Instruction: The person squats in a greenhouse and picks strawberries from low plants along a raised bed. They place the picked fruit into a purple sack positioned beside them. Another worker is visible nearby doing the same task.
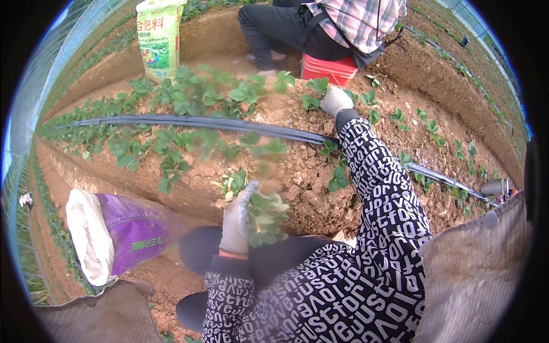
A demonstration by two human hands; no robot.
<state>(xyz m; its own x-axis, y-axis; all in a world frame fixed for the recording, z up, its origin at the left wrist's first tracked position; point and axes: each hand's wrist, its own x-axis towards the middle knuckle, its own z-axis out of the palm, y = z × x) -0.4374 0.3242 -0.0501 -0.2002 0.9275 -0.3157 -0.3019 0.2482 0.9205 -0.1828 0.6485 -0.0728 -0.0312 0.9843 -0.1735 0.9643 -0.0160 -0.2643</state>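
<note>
My left hand [236, 223], in a whitish work glove, is closed around a bunch of picked leaves and stems [235, 182] above my knees. More green leaves [266, 214] show on the other side of this hand, partly blurred. My right hand [337, 102], gloved as well, reaches across the raised soil bed [309, 184] to a strawberry plant [317, 88] on its far side. Its fingertips are hidden at the leaves, so whether they grip anything cannot be seen. A black drip tape [214, 123] runs along the bed and passes beneath my right forearm.
A purple sack [137, 229] with a white inner lining leans left of my knees. Across the bed, a yellow-green fertilizer sack [159, 43] stands upright. Beside it a person [309, 30] sits on a red plastic container [328, 70]. A metal cylinder [495, 187] lies at the right.
</note>
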